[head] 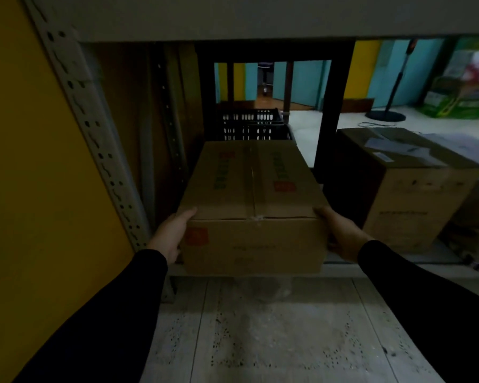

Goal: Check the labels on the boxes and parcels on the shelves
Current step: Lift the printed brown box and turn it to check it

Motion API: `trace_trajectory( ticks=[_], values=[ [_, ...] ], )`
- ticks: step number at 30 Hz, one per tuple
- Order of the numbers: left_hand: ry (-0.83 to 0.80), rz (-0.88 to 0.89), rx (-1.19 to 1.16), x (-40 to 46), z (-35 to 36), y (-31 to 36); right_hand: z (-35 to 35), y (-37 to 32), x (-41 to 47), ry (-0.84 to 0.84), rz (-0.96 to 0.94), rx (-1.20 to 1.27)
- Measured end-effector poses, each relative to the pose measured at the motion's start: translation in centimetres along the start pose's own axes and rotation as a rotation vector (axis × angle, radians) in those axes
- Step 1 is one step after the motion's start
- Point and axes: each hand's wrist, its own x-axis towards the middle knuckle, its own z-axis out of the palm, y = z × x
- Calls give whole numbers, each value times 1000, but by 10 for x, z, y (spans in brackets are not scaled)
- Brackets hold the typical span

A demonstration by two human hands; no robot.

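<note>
Taped-shut cardboard box (253, 205) on the low shelf (371, 265) — contents hidden, my left hand (172, 234) and right hand (340, 234) clasping its near corners, second taller box (407, 189) just right, black crate (253, 124) behind, slotted upright (94, 139) beside my left hand.

No print can be read; the frame is dim and blurred. The cardboard box (253, 205) at centre carries green lettering in two lines along its top, red squares on its top and front, and faint dark lines of print on the front face, all illegible. The second box (407, 189) at right bears a small white label on top and faint print on its side, also unreadable.
</note>
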Motion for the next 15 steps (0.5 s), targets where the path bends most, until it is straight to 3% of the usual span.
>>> trace_trajectory(
  ticks=[9, 15],
  values=[
    [-16, 97, -23, -67, 0, 34, -30, -21, -51, -70, -101, 106],
    [136, 213, 37, -160, 10, 84, -65, -68, -114, -103, -210, 99]
  ],
)
